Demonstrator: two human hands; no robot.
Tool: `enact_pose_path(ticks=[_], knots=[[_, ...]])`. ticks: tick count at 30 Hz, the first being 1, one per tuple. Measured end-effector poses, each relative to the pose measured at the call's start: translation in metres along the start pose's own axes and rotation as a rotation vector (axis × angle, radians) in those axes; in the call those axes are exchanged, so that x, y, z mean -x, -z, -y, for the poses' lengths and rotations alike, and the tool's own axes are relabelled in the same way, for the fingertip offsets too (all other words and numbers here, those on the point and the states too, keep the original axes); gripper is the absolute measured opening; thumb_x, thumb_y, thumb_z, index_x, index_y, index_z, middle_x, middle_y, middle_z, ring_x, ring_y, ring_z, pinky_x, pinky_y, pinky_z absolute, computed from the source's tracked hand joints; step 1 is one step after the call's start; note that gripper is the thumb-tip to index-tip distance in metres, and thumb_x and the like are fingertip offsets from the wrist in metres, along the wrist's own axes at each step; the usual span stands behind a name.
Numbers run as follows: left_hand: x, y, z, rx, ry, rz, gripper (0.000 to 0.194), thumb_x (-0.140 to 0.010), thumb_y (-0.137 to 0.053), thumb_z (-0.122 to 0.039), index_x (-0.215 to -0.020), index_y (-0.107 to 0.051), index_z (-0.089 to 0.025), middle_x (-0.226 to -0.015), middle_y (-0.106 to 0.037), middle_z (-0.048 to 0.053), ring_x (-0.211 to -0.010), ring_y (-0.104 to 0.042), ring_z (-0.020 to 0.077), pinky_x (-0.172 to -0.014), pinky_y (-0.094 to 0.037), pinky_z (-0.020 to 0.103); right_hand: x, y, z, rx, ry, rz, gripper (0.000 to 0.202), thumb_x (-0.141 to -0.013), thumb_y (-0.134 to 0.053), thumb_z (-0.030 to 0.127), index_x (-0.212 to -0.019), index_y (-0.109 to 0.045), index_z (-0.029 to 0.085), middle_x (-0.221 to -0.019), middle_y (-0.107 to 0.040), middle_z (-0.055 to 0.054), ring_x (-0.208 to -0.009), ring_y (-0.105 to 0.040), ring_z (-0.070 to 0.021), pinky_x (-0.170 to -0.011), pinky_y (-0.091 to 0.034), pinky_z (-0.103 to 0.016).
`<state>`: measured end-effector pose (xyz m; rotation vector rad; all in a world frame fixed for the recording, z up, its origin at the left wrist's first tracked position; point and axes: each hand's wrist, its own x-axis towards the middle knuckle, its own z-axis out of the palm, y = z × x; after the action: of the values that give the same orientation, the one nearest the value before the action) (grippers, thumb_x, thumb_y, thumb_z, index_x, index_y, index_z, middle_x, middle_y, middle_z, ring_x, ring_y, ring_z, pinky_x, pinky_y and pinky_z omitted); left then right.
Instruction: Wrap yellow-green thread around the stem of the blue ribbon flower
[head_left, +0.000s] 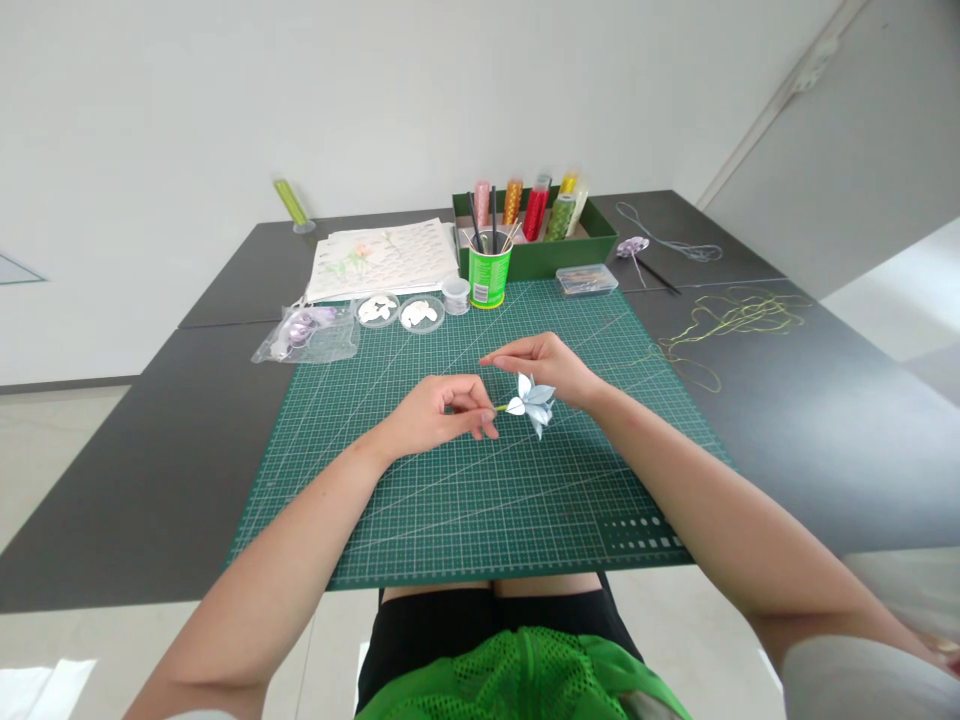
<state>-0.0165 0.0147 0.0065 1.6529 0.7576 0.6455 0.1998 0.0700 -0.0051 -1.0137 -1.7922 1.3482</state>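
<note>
My left hand point(448, 412) pinches the thin green stem of a small artificial flower point(537, 395), just above the green cutting mat point(420, 510). The flower has pale blue and white pointed petals and lies sideways, blossom to the right. Beyond it, my right hand point(546, 362) is closed, thumb and fingertips together and pointing left, close to the stem. Whatever those fingers hold is too fine to make out. Yellow-green thread point(731, 318) lies loosely tangled on the table to the right, one strand trailing toward my right wrist.
At the back stands a green box point(534, 262) of thread spools, behind a green can point(489, 280) holding sticks. Two dishes of white petals point(421, 314), a plastic bag point(307, 335), paper sheets point(382, 262), a clear case point(586, 280) and a purple flower point(632, 246) surround the mat.
</note>
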Motion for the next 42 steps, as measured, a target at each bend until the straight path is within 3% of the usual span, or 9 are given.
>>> enact_pose_path(ticks=[5,13,20,25,27,29,34,38,42], knots=[[0.0,0.003,0.004,0.006,-0.095,-0.227,0.023,-0.09,-0.07,-0.038,-0.082,-0.061,-0.018,-0.083,-0.08,0.007,-0.069,-0.074,0.0157,-0.069,-0.059,0.029,-0.003,0.003,-0.008,0.112,-0.015,0.12,0.034,-0.075,-0.074,0.047,-0.075,-0.078,0.014,-0.064,-0.065,-0.002,-0.061,-0.05,-0.0117,-0.059,-0.039,-0.026],[-0.003,0.018,0.009,-0.202,-0.107,-0.499,0.023,-0.096,-0.061,-0.04,-0.087,-0.055,-0.02,-0.084,-0.08,0.006,-0.068,-0.075,0.0165,-0.069,-0.058,0.029,0.003,0.004,0.006,0.133,-0.013,0.141,0.034,-0.085,-0.067,0.044,-0.092,-0.081,0.014,-0.065,-0.065,-0.001,-0.062,-0.05,-0.0111,-0.061,-0.037,-0.027],[-0.007,0.024,0.02,-0.409,-0.104,-0.61,0.017,-0.099,-0.057,-0.035,-0.091,-0.055,-0.021,-0.085,-0.08,0.004,-0.078,-0.077,0.0185,-0.074,-0.056,0.029,0.008,0.003,0.012,-0.013,-0.006,0.193,0.034,-0.085,-0.07,0.045,-0.095,-0.081,0.014,-0.048,-0.041,0.007,-0.048,-0.027,-0.0066,-0.048,-0.021,-0.026],[-0.007,0.022,0.021,-0.577,-0.078,-0.654,0.017,-0.099,-0.057,-0.038,-0.103,-0.06,-0.021,-0.087,-0.081,0.002,-0.04,-0.054,0.0098,-0.051,-0.043,0.026,0.01,-0.002,0.015,-0.126,0.023,0.233,0.038,-0.088,-0.068,0.046,-0.101,-0.079,0.012,-0.049,-0.032,0.009,-0.047,-0.021,-0.006,-0.045,-0.013,-0.025],[-0.007,0.022,0.021,-0.54,-0.076,-0.665,0.02,-0.098,-0.058,-0.039,-0.107,-0.061,-0.022,-0.085,-0.08,0.002,-0.036,-0.047,0.0088,-0.046,-0.039,0.026,0.011,-0.005,0.016,-0.14,0.031,0.234,0.038,-0.088,-0.068,0.045,-0.101,-0.079,0.011,-0.048,-0.031,0.009,-0.047,-0.021,-0.0061,-0.045,-0.013,-0.025],[-0.007,0.022,0.02,-0.456,-0.073,-0.669,0.02,-0.097,-0.058,-0.039,-0.104,-0.063,-0.021,-0.081,-0.08,0.002,-0.04,-0.053,0.0104,-0.048,-0.041,0.026,0.012,-0.006,0.016,-0.147,0.032,0.224,0.037,-0.087,-0.069,0.044,-0.101,-0.079,0.011,-0.048,-0.032,0.009,-0.047,-0.022,-0.006,-0.045,-0.013,-0.025],[-0.009,0.027,0.021,-0.168,-0.092,-0.652,0.02,-0.093,-0.064,-0.039,-0.096,-0.063,-0.02,-0.078,-0.079,0.005,-0.077,-0.076,0.0204,-0.064,-0.054,0.028,0.01,-0.008,0.014,-0.221,-0.001,0.088,0.038,-0.086,-0.07,0.045,-0.104,-0.077,0.012,-0.047,-0.031,0.01,-0.045,-0.021,-0.0058,-0.044,-0.013,-0.025],[-0.01,0.03,0.024,-0.028,-0.1,-0.668,0.021,-0.09,-0.068,-0.04,-0.093,-0.062,-0.02,-0.079,-0.079,0.005,-0.078,-0.077,0.0206,-0.064,-0.054,0.027,0.007,-0.004,0.011,-0.354,-0.054,-0.066,0.039,-0.088,-0.067,0.048,-0.105,-0.074,0.013,-0.05,-0.025,0.011,-0.045,-0.018,-0.0061,-0.043,-0.012,-0.025],[-0.01,0.031,0.026,0.026,-0.105,-0.683,0.021,-0.089,-0.07,-0.039,-0.092,-0.062,-0.02,-0.078,-0.08,0.005,-0.08,-0.077,0.0206,-0.063,-0.052,0.026,0.001,0.007,0.002,-0.361,-0.155,-0.301,0.034,-0.086,-0.066,0.049,-0.084,-0.068,0.015,-0.051,-0.022,0.011,-0.044,-0.016,-0.0062,-0.043,-0.012,-0.026]])
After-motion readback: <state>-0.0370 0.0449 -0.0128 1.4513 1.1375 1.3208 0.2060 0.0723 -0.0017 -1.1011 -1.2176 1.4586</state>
